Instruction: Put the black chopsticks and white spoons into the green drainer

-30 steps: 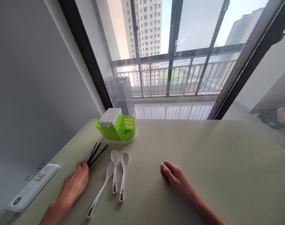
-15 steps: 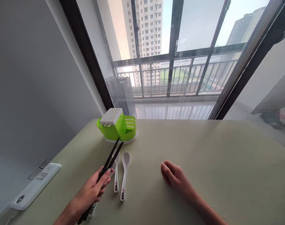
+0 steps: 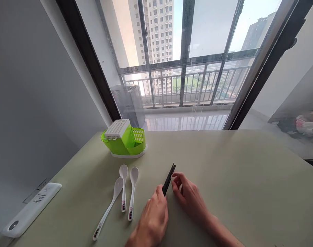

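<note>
Your left hand (image 3: 153,216) is clamped on the black chopsticks (image 3: 168,181), mid-bench (image 3: 223,164), right of the white spoons (image 3: 134,176), far ends sticking out. Your right hand (image 3: 192,199) is just right of them, fingers curled, thumb and fingertips apart; can't tell if it touches. Risks: a loose left grip lets the bundle fan or slip; right fingers bumping the far ends skew it; a leftward left-hand swing knocks the spoons.

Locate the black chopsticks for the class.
In the head view, the black chopsticks are held in the left hand, just left of the right hand.
</note>
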Available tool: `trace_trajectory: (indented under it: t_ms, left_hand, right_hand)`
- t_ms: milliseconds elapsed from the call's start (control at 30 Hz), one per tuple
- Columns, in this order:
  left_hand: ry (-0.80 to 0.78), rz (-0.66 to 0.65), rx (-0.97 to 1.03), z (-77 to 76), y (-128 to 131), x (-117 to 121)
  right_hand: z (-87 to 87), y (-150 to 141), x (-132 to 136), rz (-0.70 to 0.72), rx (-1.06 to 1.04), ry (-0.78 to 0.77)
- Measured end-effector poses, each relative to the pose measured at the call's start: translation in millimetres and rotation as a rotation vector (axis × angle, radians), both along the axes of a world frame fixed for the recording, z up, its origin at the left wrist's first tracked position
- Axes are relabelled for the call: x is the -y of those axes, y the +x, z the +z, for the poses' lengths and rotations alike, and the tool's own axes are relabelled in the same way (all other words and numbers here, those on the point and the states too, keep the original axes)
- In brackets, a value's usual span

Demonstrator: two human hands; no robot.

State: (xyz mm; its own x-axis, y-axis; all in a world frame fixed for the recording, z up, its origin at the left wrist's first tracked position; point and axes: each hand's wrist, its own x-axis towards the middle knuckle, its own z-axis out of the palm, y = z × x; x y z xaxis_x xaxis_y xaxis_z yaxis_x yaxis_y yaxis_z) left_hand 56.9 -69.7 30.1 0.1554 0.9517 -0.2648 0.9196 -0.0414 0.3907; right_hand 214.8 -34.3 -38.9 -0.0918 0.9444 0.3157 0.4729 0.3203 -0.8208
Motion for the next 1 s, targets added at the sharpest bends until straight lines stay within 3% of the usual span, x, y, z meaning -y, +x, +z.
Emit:
trace_trajectory:
  t_ms: [100,267,667,833,1000]
  left_hand:
    - [-0.046,-0.077,-0.143,3.3,18,-1]
    - [-0.011,-0.074,-0.326,1.4,37,-2]
    - [0.247,-0.123,-0.487,-21.3,46,1]
    - [0.245,-0.127,-0.503,-15.0,47,1]
    - [0.092,-0.083,-0.394,2.3,45,3]
  right_hand:
    - [0.0,-1,1,-0.035,0.112,0.072]
    - [3.3,-1,-1,-0.027,0.255,0.108]
    - [2.0,0,1,-0.018,0.247,0.074]
    - [0.3,0,1,-0.013,0.272,0.081]
    - [1.0,0,1,-0.006,0.285,0.101]
